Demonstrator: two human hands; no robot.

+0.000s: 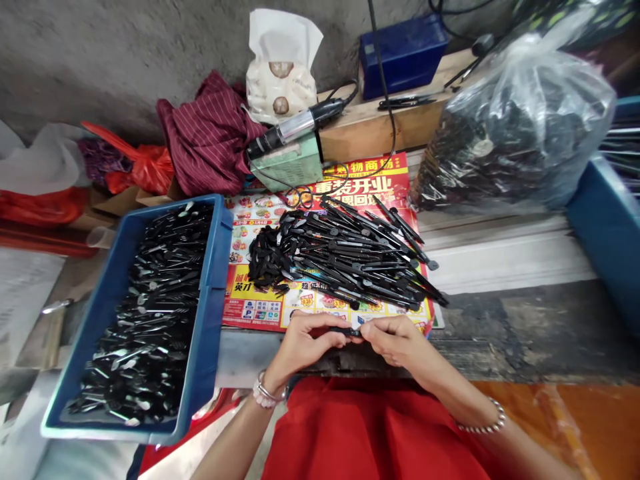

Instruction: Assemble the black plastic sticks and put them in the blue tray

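Note:
My left hand [309, 339] is closed around a small black part [346, 331] at the front edge of the bench. The fingertips of my right hand [394, 339] pinch the right end of the same part, so both hands meet on it. Fingers cover most of the part, and its exact kind cannot be made out. Just beyond my hands lies a heap of long, slim black parts [360, 250]. Smaller black pieces [270, 257] are bunched at its left side. Both piles rest on a red and yellow printed flyer [240, 313].
A blue bin [213, 320] full of black parts stands on the left. Behind the flyer are a corded cylindrical tool [295, 127], a green box [293, 163], a tissue pack [280, 73] and maroon cloth [205, 133]. A filled clear bag [520, 127] and another blue bin [600, 207] stand right.

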